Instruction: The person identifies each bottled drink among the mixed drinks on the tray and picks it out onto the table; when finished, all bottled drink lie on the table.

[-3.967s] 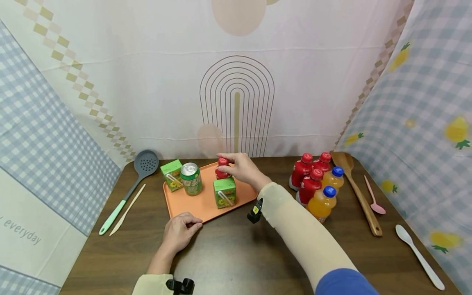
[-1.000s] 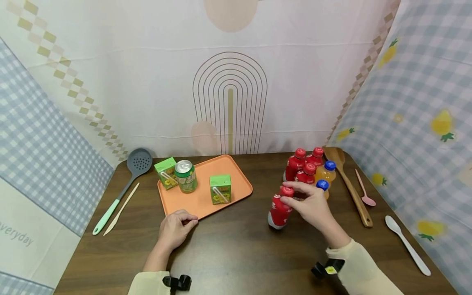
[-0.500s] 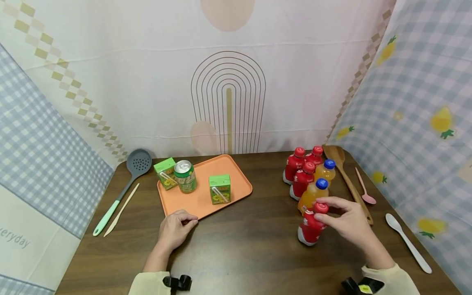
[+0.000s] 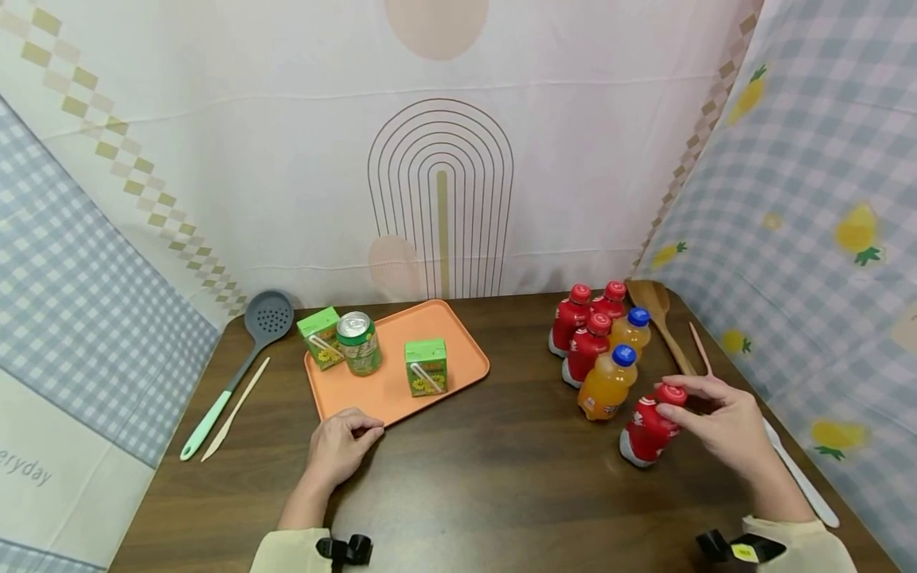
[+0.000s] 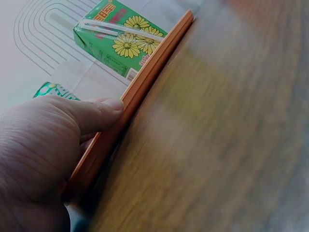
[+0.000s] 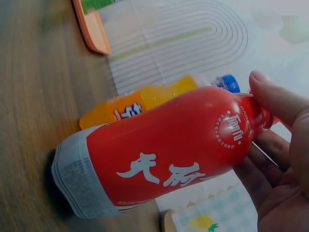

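Observation:
My right hand [image 4: 731, 426] pinches a red drink bottle [image 4: 648, 430] at its neck and cap, between thumb and fingers. The bottle leans slightly; whether its grey base touches the table I cannot tell. Beside it stands an orange soda bottle [image 4: 605, 390] with a blue cap, also visible behind it in the right wrist view. At the near edge of the orange tray [image 4: 390, 334], my left hand [image 4: 342, 447] holds the rim, thumb [image 5: 104, 113] against it. On the tray are a green can [image 4: 360, 346] and two green juice boxes, one alone [image 4: 426, 370], one beside the can [image 4: 322, 338].
Behind the orange soda bottle stand three red bottles [image 4: 586, 350] and a second orange one [image 4: 630, 334]. A wooden spatula [image 4: 652, 306], a pink spoon [image 4: 700, 350] and a white spoon [image 4: 802, 481] lie right. A slotted skimmer [image 4: 268, 318] and a wooden knife [image 4: 236, 410] lie left.
My right hand has lifted the red bottle off the tray and carried it right, past the bottle group, to the table's right side. The left hand has stayed at the tray's rim.

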`<state>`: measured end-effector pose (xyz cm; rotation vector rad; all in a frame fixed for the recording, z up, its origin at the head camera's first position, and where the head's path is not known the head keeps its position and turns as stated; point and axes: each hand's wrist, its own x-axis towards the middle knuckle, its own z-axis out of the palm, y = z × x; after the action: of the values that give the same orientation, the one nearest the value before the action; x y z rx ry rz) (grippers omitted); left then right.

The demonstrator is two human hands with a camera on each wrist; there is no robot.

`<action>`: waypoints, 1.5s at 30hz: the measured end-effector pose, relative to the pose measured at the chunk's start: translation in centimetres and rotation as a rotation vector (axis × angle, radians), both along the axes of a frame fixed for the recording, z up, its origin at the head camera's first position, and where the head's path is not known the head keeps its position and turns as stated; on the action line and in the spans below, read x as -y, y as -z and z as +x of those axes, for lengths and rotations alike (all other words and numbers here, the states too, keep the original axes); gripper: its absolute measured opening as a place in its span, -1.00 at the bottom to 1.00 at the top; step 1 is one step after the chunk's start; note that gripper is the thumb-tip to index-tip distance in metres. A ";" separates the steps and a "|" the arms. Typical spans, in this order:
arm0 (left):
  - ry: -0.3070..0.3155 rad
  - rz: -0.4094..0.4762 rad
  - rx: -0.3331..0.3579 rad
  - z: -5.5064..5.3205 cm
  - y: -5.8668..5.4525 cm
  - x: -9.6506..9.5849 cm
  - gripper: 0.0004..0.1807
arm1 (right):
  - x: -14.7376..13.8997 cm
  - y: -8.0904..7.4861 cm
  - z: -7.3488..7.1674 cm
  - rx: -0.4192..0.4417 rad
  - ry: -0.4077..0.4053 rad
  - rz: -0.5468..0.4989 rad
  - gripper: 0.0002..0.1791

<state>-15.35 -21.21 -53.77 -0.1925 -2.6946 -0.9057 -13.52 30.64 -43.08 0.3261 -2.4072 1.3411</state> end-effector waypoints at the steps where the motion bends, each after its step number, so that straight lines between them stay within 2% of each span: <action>1: 0.000 -0.001 -0.001 0.0 0.0 0.0 -0.92 | -0.2 0.0 -0.1 0.005 0.007 -0.008 -0.65; 5: 0.000 -0.001 -0.006 0.0 0.1 0.0 -0.92 | -1.2 1.0 -1.2 0.031 0.025 -0.038 -0.64; 10: 0.001 0.004 -0.002 0.0 0.1 0.0 -0.94 | -2.5 2.8 -2.9 0.033 0.054 0.000 -0.61; 18: 0.001 0.007 -0.005 0.0 -0.1 -0.1 -0.96 | -2.5 2.6 -4.1 0.027 0.075 0.000 -0.61; 26: 0.001 -0.011 -0.022 0.0 -0.2 -0.1 -0.91 | -1.0 0.8 -3.8 -0.027 0.049 -0.011 -0.63; 31: 0.001 -0.012 -0.019 0.0 -0.1 -0.1 -0.93 | -0.7 0.5 -4.0 -0.047 0.056 -0.013 -0.63; 37: 0.005 -0.010 -0.015 -0.1 -0.1 -0.1 -0.94 | -1.0 0.9 -4.5 -0.055 0.067 -0.026 -0.62; 45: 0.006 -0.011 -0.013 -0.1 -0.2 0.0 -0.95 | -2.4 3.1 -6.3 -0.045 0.087 -0.024 -0.58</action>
<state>-15.44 -21.18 -53.60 -0.2085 -2.6884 -0.8890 -19.77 33.02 -46.19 0.2392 -2.3390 1.3092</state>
